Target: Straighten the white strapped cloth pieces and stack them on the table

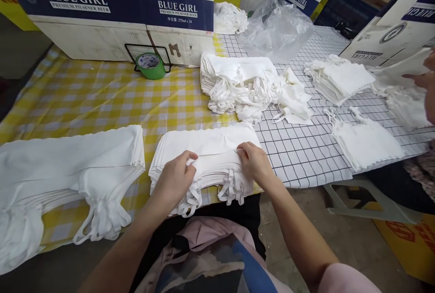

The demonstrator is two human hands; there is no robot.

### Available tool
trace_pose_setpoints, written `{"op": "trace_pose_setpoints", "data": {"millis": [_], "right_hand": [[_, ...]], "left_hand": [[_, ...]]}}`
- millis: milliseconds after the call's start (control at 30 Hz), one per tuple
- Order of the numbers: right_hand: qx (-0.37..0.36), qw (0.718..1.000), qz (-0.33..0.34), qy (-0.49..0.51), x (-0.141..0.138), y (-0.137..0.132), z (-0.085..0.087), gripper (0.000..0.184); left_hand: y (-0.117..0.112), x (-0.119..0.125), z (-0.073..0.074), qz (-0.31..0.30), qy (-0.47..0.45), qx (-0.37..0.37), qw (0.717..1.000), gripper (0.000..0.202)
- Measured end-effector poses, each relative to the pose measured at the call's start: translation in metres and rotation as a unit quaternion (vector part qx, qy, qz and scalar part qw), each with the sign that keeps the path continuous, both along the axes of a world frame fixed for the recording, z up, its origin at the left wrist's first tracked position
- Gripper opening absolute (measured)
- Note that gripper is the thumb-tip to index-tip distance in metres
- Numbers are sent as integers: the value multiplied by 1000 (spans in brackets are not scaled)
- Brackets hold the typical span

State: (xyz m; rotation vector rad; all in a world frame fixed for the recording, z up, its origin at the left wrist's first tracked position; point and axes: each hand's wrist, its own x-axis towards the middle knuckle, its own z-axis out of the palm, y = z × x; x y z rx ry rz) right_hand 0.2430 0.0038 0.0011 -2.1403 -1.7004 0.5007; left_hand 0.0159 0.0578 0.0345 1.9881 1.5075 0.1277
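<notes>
A flat stack of white cloth bags (pixel 207 148) lies at the table's near edge, its handles hanging over the edge toward me. My left hand (pixel 175 179) rests on the stack's near left part, fingers curled and pinching the top bag's edge. My right hand (pixel 254 161) presses on the stack's right side, fingers bent onto the top bag. Both hands grip the same top layer.
A larger pile of white bags (pixel 68 166) lies to the left, and more piles (pixel 238 82) sit behind and to the right (pixel 340 77). Cardboard beer boxes (pixel 102 12), green tape (pixel 150 65) and a plastic sheet (pixel 277 27) stand at the back. Another person's hand (pixel 426 80) shows at the right edge.
</notes>
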Motion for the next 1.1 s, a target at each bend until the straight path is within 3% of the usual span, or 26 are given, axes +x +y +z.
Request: {"op": "trace_pose_setpoints", "data": {"millis": [100,233,400,900,1000,1100], "right_hand": [[37,998,3,55,9,8,-4,22],[45,993,-33,100,19,23,-9,21],[30,991,-58,116,22,36,-16,22],[30,988,-85,125,21,39,-19,22],[33,981,-89,167,22,36,-16,21],[14,959,-82,269,27,26,-6,20]], "left_hand": [[26,-12,1,36,-39,-30,998,32],[59,-17,-11,50,-84,-71,993,34],[77,-13,-24,36,-45,-77,995,30],[75,-23,-29,61,-75,-106,990,33],[66,-31,-28,61,-116,-101,986,35],[50,-44,-19,52,-159,-106,980,35]]}}
